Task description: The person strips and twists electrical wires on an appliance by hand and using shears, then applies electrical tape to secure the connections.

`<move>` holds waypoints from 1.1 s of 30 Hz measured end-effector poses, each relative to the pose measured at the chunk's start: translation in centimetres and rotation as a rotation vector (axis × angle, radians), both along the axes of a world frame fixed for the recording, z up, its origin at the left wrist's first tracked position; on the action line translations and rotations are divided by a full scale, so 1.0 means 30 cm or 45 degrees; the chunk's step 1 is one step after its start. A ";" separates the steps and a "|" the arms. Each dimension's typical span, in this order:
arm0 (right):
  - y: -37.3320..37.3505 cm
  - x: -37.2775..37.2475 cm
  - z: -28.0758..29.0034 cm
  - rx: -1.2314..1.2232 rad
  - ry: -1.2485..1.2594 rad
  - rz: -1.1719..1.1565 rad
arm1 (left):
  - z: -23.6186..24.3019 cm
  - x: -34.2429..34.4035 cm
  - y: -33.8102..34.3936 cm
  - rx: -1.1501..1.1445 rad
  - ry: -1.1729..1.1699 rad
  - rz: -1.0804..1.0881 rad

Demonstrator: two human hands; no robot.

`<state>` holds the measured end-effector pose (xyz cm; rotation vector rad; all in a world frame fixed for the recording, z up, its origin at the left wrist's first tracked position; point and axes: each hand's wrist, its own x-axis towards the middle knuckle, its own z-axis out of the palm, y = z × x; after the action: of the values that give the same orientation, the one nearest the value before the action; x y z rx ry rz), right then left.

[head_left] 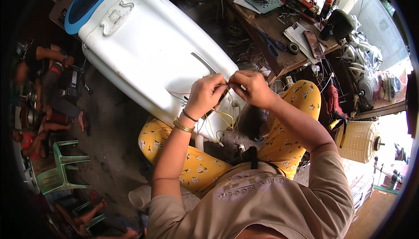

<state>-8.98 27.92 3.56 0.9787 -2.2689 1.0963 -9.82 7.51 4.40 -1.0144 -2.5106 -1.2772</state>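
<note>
A white plastic washing machine with a blue-rimmed lid lies on its side before me, its near end between my knees. Thin wires, mostly yellow with some red and dark ones, come out of an opening at that end. Over this opening my left hand and my right hand meet, fingertips pinched together around wire. Their fingers cover the wire ends, so how these are joined is hidden. A pale connector hangs beside the wires, below my right hand.
At the upper right, a wooden workbench carries blue-handled scissors, a tape roll, a phone and tools. A red power drill hangs by a cream ribbed tub. Green plastic chairs and other people are at left.
</note>
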 end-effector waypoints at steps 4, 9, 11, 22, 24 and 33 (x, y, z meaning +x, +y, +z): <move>-0.008 0.014 -0.077 -0.808 -1.508 0.248 | 0.046 0.019 0.041 -0.321 0.570 0.073; 0.024 -0.003 -0.016 -0.628 -1.448 0.237 | 0.014 0.008 0.032 -0.128 0.243 0.217; 0.012 0.029 0.036 -0.115 -0.558 -0.102 | 0.000 -0.005 0.010 -0.019 -0.092 0.153; 0.002 0.027 -0.026 -0.100 -0.265 -0.106 | -0.002 0.018 0.036 -0.069 -0.080 0.065; 0.000 0.009 -0.029 -0.256 -0.656 -0.131 | -0.001 0.023 0.055 -0.314 0.281 0.166; 0.016 -0.004 -0.033 -0.984 -1.847 0.198 | -0.033 0.013 0.053 0.041 0.067 0.137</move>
<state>-9.10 28.39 2.57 -0.1329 -2.0819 3.0855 -9.42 9.11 3.40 -0.8814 -2.4607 -1.2396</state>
